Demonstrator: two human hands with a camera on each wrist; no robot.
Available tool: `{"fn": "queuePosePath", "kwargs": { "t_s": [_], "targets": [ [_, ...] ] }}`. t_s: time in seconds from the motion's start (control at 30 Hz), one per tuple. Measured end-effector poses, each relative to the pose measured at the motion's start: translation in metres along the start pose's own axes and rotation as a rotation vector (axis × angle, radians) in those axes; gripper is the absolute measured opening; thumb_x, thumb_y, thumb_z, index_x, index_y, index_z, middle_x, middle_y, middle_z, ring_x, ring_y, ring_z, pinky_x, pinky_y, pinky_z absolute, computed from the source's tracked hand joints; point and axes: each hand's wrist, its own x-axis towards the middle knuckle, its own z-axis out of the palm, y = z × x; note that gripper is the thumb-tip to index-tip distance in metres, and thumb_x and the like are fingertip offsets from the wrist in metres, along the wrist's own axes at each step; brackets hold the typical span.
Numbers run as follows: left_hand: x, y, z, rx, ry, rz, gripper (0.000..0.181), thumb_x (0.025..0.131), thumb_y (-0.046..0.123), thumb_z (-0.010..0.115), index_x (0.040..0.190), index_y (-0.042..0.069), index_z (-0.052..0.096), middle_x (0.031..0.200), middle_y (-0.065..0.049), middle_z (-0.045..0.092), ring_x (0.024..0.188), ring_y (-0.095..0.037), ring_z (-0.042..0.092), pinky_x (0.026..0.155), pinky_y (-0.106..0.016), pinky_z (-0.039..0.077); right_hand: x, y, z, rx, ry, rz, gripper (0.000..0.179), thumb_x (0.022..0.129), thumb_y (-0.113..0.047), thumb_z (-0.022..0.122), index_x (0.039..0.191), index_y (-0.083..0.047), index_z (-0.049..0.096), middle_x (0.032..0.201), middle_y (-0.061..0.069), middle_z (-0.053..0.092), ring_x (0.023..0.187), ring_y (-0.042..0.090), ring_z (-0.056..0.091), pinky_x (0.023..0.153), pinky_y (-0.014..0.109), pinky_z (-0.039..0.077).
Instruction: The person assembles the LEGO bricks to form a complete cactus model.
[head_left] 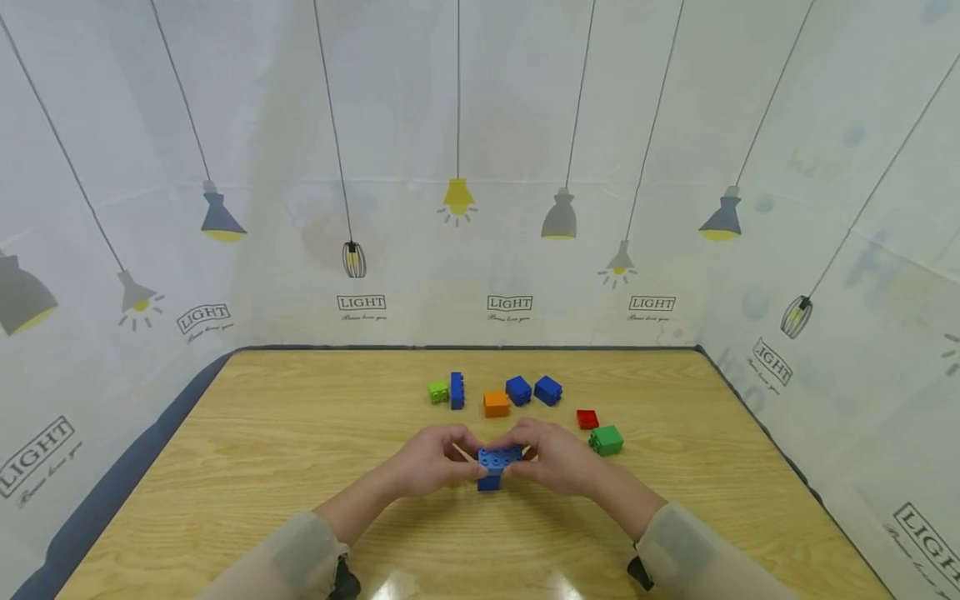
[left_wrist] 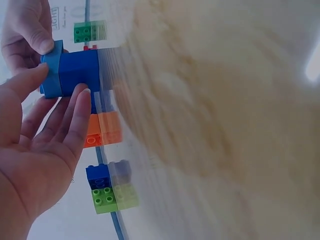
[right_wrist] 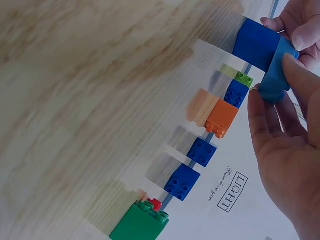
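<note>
A light blue brick with studs on top [head_left: 500,458] sits crosswise on a taller dark blue brick [head_left: 489,482], its right end overhanging. The dark blue one stands on the table in front of me. My left hand [head_left: 435,460] pinches the light blue brick's left end; in the left wrist view its thumb lies on that brick and the fingers [left_wrist: 75,117] reach beside the dark blue brick [left_wrist: 80,72]. From the other side my right hand [head_left: 558,458] pinches the overhanging end, thumb and fingers around the light blue brick [right_wrist: 276,75].
Behind the hands on the wooden table [head_left: 300,433] lie a lime brick [head_left: 438,392], an upright blue brick [head_left: 457,391], an orange brick [head_left: 496,405] and two blue bricks [head_left: 518,390]. Right of them are a small red brick [head_left: 587,419] and a green brick [head_left: 609,440].
</note>
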Motion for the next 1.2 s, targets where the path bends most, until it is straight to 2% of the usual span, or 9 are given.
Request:
{"fn": "queuePosePath", "kwargs": {
  "t_s": [0.13,0.3,0.5,0.73,1.2],
  "targets": [
    [0.0008,-0.0010,-0.0013,-0.015,-0.005,-0.001,0.024,0.101,0.027,0.081,0.120,0.012,0.076,0.119,-0.005,0.075,0.097,-0.017,0.074,0.082,-0.032,0.062,0.0025,0.0012,0.0014,0.041,0.009,0.047,0.026,0.101,-0.021,0.081,0.127,-0.018,0.077,0.118,-0.006,0.074,0.108,0.013,0.068,0.097,0.040,0.064],
    [0.0053,-0.0046,-0.0016,-0.026,-0.012,-0.016,0.023,0.100,0.028,0.082,0.119,0.015,0.077,0.118,-0.003,0.075,0.099,-0.018,0.075,0.085,-0.034,0.063,0.0033,0.0029,0.0017,0.085,0.018,0.104,0.022,0.099,-0.025,0.084,0.121,-0.020,0.079,0.113,-0.007,0.074,0.105,0.012,0.067,0.095,0.038,0.063],
    [0.0070,-0.0015,-0.0022,-0.017,-0.010,-0.028,0.023,0.099,0.029,0.083,0.117,0.015,0.077,0.115,-0.001,0.075,0.098,-0.018,0.076,0.085,-0.035,0.064,0.0037,0.0014,0.0010,0.163,0.030,0.188,0.023,0.097,-0.026,0.087,0.118,-0.022,0.080,0.117,-0.004,0.073,0.101,0.016,0.068,0.091,0.038,0.062],
    [0.0070,-0.0001,-0.0036,-0.032,-0.016,-0.033,0.023,0.098,0.027,0.083,0.115,0.013,0.077,0.113,-0.002,0.076,0.096,-0.019,0.077,0.084,-0.035,0.065,0.0024,-0.0011,0.0019,0.187,0.048,0.199,0.024,0.095,-0.025,0.088,0.117,-0.020,0.080,0.117,-0.003,0.074,0.103,0.015,0.066,0.089,0.033,0.062],
    [0.0045,0.0019,-0.0033,-0.080,-0.027,-0.028,0.026,0.099,0.024,0.083,0.119,0.008,0.076,0.114,-0.004,0.075,0.097,-0.018,0.077,0.086,-0.038,0.067,0.0026,0.0033,0.0055,0.273,0.043,0.220,0.026,0.095,-0.021,0.088,0.120,-0.018,0.080,0.121,0.002,0.073,0.091,0.017,0.069,0.080,0.031,0.062]
  ]
}}
